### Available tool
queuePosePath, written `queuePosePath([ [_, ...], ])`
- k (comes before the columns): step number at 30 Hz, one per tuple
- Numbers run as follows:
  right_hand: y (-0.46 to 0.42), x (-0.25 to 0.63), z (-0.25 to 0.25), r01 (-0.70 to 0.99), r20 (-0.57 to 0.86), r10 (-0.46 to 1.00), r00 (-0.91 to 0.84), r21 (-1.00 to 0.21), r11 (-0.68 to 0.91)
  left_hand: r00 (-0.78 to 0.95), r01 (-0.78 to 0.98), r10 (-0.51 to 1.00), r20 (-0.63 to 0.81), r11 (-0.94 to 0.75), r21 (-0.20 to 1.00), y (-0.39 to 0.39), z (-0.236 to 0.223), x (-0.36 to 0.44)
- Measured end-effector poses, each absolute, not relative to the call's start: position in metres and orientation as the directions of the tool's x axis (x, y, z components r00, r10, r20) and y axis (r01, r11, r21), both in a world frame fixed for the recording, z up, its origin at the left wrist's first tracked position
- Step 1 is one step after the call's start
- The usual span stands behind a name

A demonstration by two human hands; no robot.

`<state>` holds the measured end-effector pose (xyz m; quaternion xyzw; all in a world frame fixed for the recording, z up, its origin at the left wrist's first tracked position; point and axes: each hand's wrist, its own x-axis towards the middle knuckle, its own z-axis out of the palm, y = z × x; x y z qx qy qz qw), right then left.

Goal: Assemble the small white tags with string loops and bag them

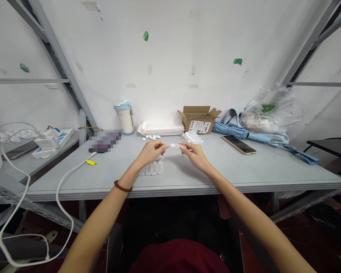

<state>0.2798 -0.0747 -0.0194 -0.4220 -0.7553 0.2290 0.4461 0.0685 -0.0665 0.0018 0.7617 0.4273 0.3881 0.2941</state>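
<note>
Between my two hands, above the table, is a small white piece with clear, see-through ends (pixel 174 145); its exact kind is too small to tell. My left hand (pixel 153 151), with a beaded bracelet at the wrist, pinches its left end. Thumb and fingers of my right hand (pixel 195 154) are closed on the right end. Just below my left hand lie several translucent white tube-like pieces with thin cords (pixel 154 169), side by side. Small white round pieces (pixel 151 137) sit in a row behind that hand. More translucent pieces (pixel 193 137) are piled behind my right hand.
At the back stand a cream tumbler (pixel 125 117), stacked white trays (pixel 161 129) and an open cardboard box (pixel 198 120). To the right lie a phone (pixel 238 145), a folded blue umbrella (pixel 268 139) and a plastic bag (pixel 268 110). A white cable (pixel 59 189) hangs over the left edge.
</note>
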Motion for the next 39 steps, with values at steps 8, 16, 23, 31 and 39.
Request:
queuePosePath([
  [8,-0.052,0.313,-0.019,0.9,0.486,0.874,-0.024,-0.37,0.23,0.174,0.725,0.844,0.508,-0.459,0.513,-0.051,-0.008,0.056],
  [16,-0.052,0.319,-0.015,0.994,0.358,0.934,0.022,-0.108,0.018,0.163,0.767,0.843,0.513,-0.436,0.471,-0.05,-0.009,0.057],
  [23,-0.049,0.321,-0.02,0.987,0.433,0.9,0.044,-0.159,0.028,0.171,0.782,0.833,0.526,-0.44,0.442,-0.05,-0.01,0.055],
  [31,-0.065,0.276,-0.007,0.744,0.388,0.844,-0.37,-0.42,0.519,0.149,0.896,0.9,0.41,-0.299,0.33,0.004,0.004,0.013],
  [39,-0.059,0.232,0.001,0.573,0.218,0.77,-0.6,-0.555,0.603,0.098,0.949,0.933,0.346,-0.192,0.249,0.046,-0.018,0.001],
])
